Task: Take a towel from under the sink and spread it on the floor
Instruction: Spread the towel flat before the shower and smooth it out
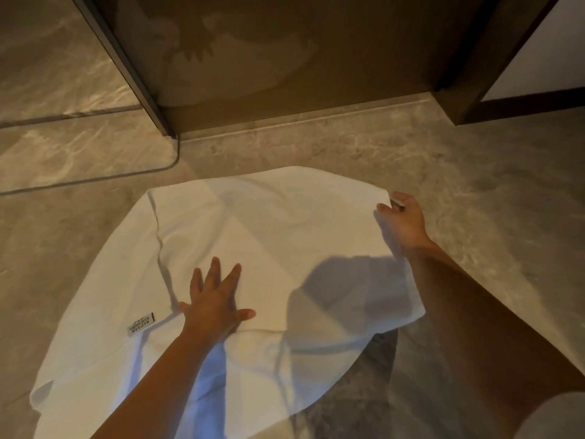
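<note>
A large white towel (253, 236) lies unfolded on the marbled floor, with a few creases and a small grey label (141, 325) near its left side. My left hand (215, 302) rests flat on the towel's near middle, fingers spread. My right hand (403, 220) pinches the towel's far right corner between thumb and fingers, close to the floor. The towel's near edge runs out of view at the bottom.
A dark brown door (285, 52) and its frame stand just beyond the towel, with a stone threshold (300, 118) at its foot. A glass panel edge (95, 179) curves over the floor at left. Bare marbled floor (490, 172) lies to the right.
</note>
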The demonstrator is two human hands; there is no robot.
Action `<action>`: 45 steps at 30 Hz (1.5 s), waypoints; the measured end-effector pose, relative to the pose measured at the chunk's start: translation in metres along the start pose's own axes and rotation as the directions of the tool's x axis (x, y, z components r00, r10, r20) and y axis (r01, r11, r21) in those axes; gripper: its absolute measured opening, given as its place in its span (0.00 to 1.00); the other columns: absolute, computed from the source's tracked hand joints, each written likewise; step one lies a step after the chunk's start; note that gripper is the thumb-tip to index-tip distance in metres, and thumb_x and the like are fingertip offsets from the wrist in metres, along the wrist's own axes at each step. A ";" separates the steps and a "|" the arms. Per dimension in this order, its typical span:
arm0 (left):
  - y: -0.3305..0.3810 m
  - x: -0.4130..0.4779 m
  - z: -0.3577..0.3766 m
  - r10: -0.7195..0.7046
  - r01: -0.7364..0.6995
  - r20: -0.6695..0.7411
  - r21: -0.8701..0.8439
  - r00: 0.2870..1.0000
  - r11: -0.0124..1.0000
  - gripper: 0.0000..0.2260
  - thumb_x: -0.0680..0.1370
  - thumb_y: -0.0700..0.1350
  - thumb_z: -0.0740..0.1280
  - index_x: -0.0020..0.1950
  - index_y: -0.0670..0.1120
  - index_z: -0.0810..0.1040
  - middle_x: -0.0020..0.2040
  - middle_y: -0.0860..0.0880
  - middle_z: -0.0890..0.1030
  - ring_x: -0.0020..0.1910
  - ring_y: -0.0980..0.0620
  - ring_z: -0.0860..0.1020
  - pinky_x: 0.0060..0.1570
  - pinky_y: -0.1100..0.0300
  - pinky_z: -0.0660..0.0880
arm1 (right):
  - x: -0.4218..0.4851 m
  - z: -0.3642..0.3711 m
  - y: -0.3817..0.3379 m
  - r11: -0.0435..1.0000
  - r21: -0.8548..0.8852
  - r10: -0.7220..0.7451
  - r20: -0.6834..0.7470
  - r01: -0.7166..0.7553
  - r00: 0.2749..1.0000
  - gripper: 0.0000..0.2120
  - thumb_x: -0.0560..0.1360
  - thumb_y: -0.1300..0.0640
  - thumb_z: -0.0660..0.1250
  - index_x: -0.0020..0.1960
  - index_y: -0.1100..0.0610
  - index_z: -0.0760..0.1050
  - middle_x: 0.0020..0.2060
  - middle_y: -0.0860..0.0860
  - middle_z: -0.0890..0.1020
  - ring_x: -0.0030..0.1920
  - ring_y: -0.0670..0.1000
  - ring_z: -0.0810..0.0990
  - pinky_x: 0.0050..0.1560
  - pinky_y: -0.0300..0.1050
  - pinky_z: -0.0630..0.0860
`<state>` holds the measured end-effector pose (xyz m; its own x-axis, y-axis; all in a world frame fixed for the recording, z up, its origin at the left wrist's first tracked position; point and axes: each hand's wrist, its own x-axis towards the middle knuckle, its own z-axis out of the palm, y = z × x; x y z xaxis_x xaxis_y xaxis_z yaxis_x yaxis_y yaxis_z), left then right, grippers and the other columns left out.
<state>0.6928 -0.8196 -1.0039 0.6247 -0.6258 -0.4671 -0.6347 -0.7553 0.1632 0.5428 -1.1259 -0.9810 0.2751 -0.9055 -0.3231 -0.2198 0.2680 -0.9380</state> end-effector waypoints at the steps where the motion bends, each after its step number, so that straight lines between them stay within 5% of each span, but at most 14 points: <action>1: 0.000 -0.001 0.001 0.001 -0.001 0.001 0.002 1.000 1.000 0.42 0.70 0.64 0.65 0.73 0.57 0.42 0.76 0.44 0.39 0.74 0.40 0.38 0.70 0.36 0.52 | 0.003 0.002 -0.001 1.000 0.023 0.008 -0.001 -0.008 1.000 0.19 0.73 0.65 0.65 0.63 0.61 0.68 0.62 0.59 0.73 0.58 0.54 0.75 0.58 0.46 0.71; 7: -0.002 -0.003 0.000 -0.022 0.022 0.005 0.012 1.000 1.000 0.42 0.69 0.65 0.63 0.72 0.59 0.40 0.76 0.47 0.38 0.74 0.39 0.39 0.70 0.36 0.54 | 0.010 0.013 -0.003 0.974 -0.184 -0.125 0.043 0.131 0.991 0.17 0.74 0.68 0.61 0.62 0.58 0.72 0.64 0.56 0.74 0.64 0.52 0.71 0.65 0.45 0.68; 13: -0.001 -0.003 0.000 -0.035 0.034 0.006 0.023 0.999 0.999 0.41 0.70 0.65 0.63 0.72 0.60 0.39 0.76 0.48 0.38 0.74 0.39 0.39 0.70 0.38 0.55 | -0.001 0.012 -0.028 0.756 -0.308 -0.478 0.341 0.577 0.809 0.21 0.73 0.72 0.60 0.63 0.57 0.73 0.61 0.45 0.72 0.62 0.42 0.69 0.57 0.19 0.61; 19: 0.000 -0.004 -0.001 -0.039 0.039 0.012 0.013 0.999 0.999 0.41 0.70 0.65 0.63 0.72 0.60 0.40 0.76 0.48 0.38 0.74 0.39 0.39 0.70 0.38 0.54 | 0.019 -0.002 -0.018 0.831 -0.474 -0.237 0.170 0.290 0.957 0.23 0.74 0.72 0.57 0.68 0.62 0.65 0.71 0.56 0.65 0.70 0.53 0.64 0.70 0.41 0.59; 21: 0.000 -0.003 -0.001 -0.042 0.042 0.011 0.013 0.999 0.999 0.41 0.70 0.65 0.63 0.72 0.60 0.40 0.76 0.49 0.38 0.74 0.40 0.39 0.70 0.38 0.54 | 0.022 -0.007 -0.013 0.783 -0.576 -0.179 0.156 0.237 0.971 0.24 0.74 0.70 0.58 0.69 0.62 0.63 0.71 0.57 0.64 0.71 0.56 0.63 0.72 0.47 0.59; 26: -0.002 -0.002 -0.001 -0.049 0.050 0.009 -0.018 0.999 0.999 0.41 0.69 0.65 0.64 0.72 0.62 0.41 0.76 0.50 0.39 0.74 0.40 0.40 0.69 0.37 0.56 | -0.007 -0.033 0.011 0.775 -0.609 -0.085 0.164 0.169 0.983 0.19 0.72 0.59 0.61 0.63 0.51 0.70 0.59 0.59 0.75 0.55 0.58 0.77 0.61 0.55 0.73; 30: -0.003 0.000 -0.002 -0.045 0.045 0.004 -0.036 0.999 0.998 0.40 0.69 0.65 0.65 0.72 0.62 0.42 0.77 0.49 0.40 0.74 0.40 0.40 0.69 0.35 0.55 | -0.062 -0.069 0.042 0.794 -0.606 -0.039 0.013 0.039 0.999 0.17 0.73 0.52 0.65 0.61 0.51 0.70 0.54 0.53 0.77 0.48 0.51 0.75 0.49 0.44 0.71; 33: -0.003 0.000 -0.002 -0.033 0.032 -0.010 -0.073 0.999 0.997 0.40 0.69 0.64 0.66 0.72 0.61 0.45 0.77 0.49 0.42 0.74 0.40 0.41 0.69 0.34 0.55 | -0.105 -0.089 0.058 0.798 -0.591 -0.083 0.088 0.119 0.993 0.16 0.71 0.51 0.69 0.57 0.53 0.73 0.45 0.48 0.77 0.43 0.49 0.75 0.38 0.36 0.68; 36: -0.002 0.001 -0.003 -0.002 0.001 -0.011 -0.033 1.000 0.999 0.39 0.70 0.63 0.65 0.73 0.58 0.46 0.77 0.44 0.44 0.74 0.39 0.43 0.70 0.37 0.53 | -0.128 -0.099 0.063 0.821 -0.549 -0.096 0.141 0.159 0.985 0.16 0.71 0.55 0.70 0.57 0.55 0.73 0.44 0.44 0.75 0.41 0.46 0.75 0.41 0.37 0.70; 38: 0.002 -0.004 -0.005 0.018 -0.018 -0.037 0.002 0.999 1.000 0.35 0.72 0.60 0.64 0.73 0.54 0.50 0.76 0.41 0.48 0.74 0.39 0.48 0.70 0.39 0.55 | -0.135 -0.100 0.060 0.845 -0.504 -0.129 0.134 0.180 0.982 0.14 0.71 0.59 0.70 0.56 0.56 0.74 0.44 0.44 0.76 0.40 0.40 0.74 0.39 0.29 0.69; 42: 0.021 -0.034 -0.001 0.073 -0.153 -0.296 -0.256 0.952 0.955 0.23 0.73 0.51 0.65 0.64 0.42 0.72 0.66 0.37 0.72 0.64 0.37 0.69 0.65 0.44 0.66 | -0.137 -0.100 0.040 0.859 -0.474 -0.147 0.132 0.192 0.980 0.06 0.73 0.64 0.67 0.43 0.53 0.76 0.38 0.47 0.78 0.38 0.44 0.75 0.35 0.28 0.69; 45: 0.034 -0.053 0.008 0.126 -0.198 -0.186 -0.447 0.974 0.872 0.33 0.69 0.65 0.56 0.63 0.43 0.74 0.67 0.38 0.71 0.68 0.39 0.67 0.69 0.46 0.62 | -0.143 -0.100 0.016 0.817 -0.499 -0.209 0.211 0.289 0.955 0.09 0.73 0.64 0.65 0.39 0.51 0.74 0.34 0.45 0.77 0.35 0.45 0.74 0.32 0.30 0.69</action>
<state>0.6342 -0.8105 -0.9801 0.6134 -0.7412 -0.2728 -0.4743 -0.6219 0.6231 0.4063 -1.0251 -0.9372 0.5062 -0.8512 -0.1385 -0.5668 -0.2074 -0.7974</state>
